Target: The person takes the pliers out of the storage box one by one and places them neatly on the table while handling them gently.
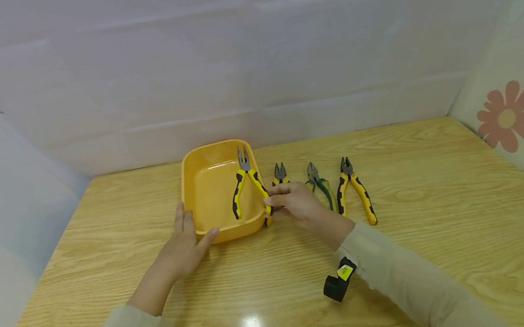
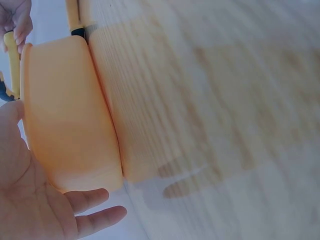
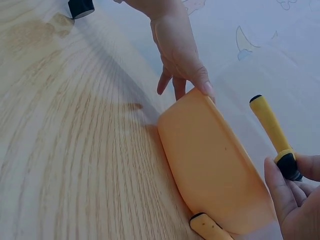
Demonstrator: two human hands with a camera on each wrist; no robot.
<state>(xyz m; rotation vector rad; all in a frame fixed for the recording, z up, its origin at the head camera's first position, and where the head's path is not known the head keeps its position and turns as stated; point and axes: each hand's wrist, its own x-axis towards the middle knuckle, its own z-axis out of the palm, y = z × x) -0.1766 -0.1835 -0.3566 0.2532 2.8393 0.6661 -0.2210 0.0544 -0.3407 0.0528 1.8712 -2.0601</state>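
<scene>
A yellow plastic bin stands on the wooden table. My left hand rests on its near left corner with the fingers extended; in the left wrist view the thumb lies at the rim and two fingers reach past the wall. With my right hand I pinch one handle of a pair of pliers with yellow and black grips. The pliers hang over the bin's right side, handles spread and jaws pointing away from me. In the right wrist view, thumb and fingers grip the yellow handle.
Right of the bin lie yellow-handled pliers, partly hidden by my right hand, then green-handled pliers and larger yellow-and-black pliers. A covered wall rises behind the table.
</scene>
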